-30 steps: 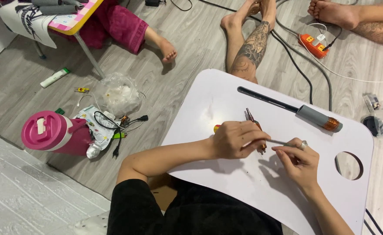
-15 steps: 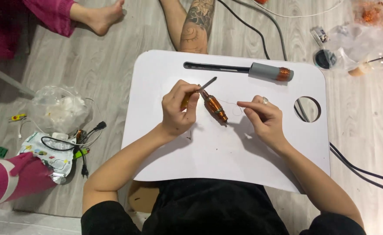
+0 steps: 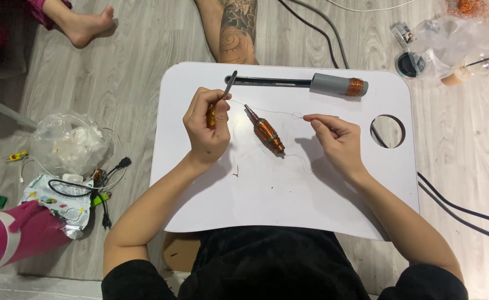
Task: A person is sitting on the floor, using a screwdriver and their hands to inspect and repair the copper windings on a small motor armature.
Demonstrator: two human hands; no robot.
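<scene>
A small copper-wound motor core (image 3: 269, 133), shiny orange with a thin metal shaft at each end, lies tilted on the smooth white lap table (image 3: 289, 200), between the two hands. A hair-thin wire (image 3: 277, 113) runs above it. The left hand (image 3: 206, 128) is closed around a slim tool (image 3: 228, 88) with a yellow handle. The right hand (image 3: 338, 139) pinches the wire's end between thumb and forefinger. Further back lies a grey-handled long tool (image 3: 311, 84). On the wooden floor, a crumpled clear plastic bag (image 3: 69, 141) holds pale scraps.
</scene>
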